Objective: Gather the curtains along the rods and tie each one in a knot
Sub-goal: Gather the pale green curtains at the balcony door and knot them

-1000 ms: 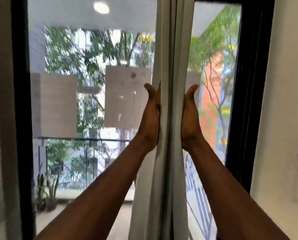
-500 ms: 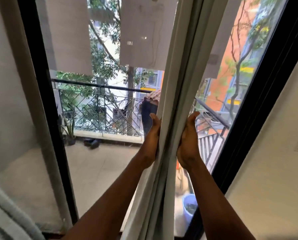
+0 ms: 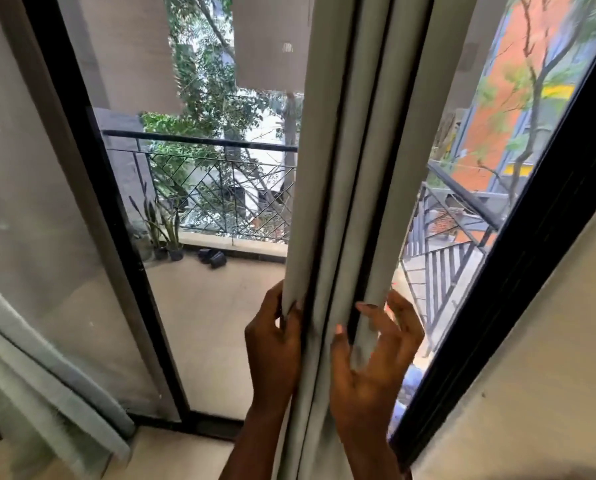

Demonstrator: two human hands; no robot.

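Curtain (image 3: pixel 341 168): gathered into one narrow bundle of upright folds, hanging down the middle of the view in front of the glass, just left of the black frame (image 3: pixel 531 254). Its top is out of view. The bundle runs down between my two hands, and both meet it low on its visible length.

Left hand (image 3: pixel 272 348): closed on the bundle's left edge. Thumb lies on the front of the outer fold; the other fingers are behind the cloth and hidden.

Right hand (image 3: pixel 372 368): loosely curled round the right-hand folds. Thumb presses the near side and the spread, bent fingers (image 3: pixel 398 313) wrap the far side, with a fold between them. Grip is partly open, not tight.

The two hands sit level with each other, with the middle folds between them.

Other curtain (image 3: pixel 37 368): pale green, draped at lower left, well apart from both hands.

Beyond the glass: a railing (image 3: pixel 199 140) and potted plants (image 3: pixel 165 226). A plain wall (image 3: pixel 549 375) stands at right.
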